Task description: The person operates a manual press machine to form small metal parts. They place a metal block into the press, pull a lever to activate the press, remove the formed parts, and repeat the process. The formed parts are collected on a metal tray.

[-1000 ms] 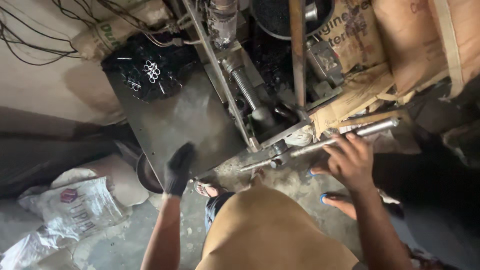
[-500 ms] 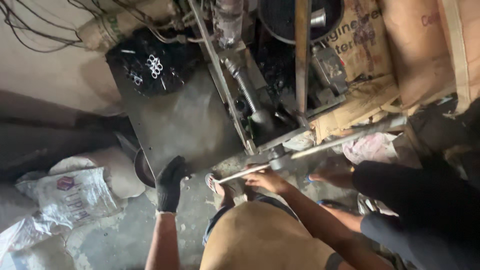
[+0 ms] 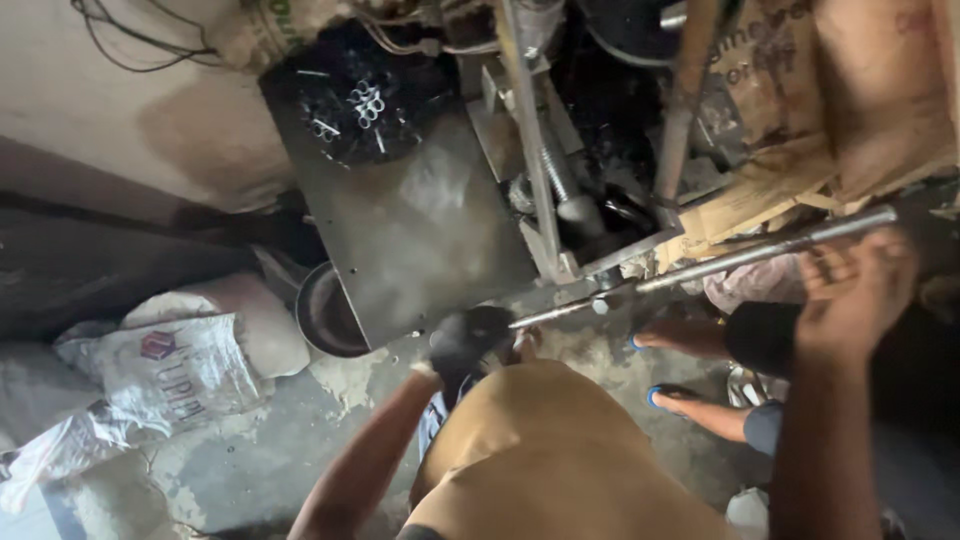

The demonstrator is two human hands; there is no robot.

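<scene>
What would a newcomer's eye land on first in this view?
Likely the long metal rod running slantwise across the middle, with the gloved left hand gripping its lower end and the bare right hand at its upper end. Behind it stands a greasy steel plate, with a white printed sack on the floor at left.

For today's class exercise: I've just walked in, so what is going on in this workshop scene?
A person seen from above works at a machine's grey metal plate. The gloved left hand grips the near end of a long metal rod; the bare right hand is raised just under its far end. Another person's sandalled feet stand alongside.
</scene>
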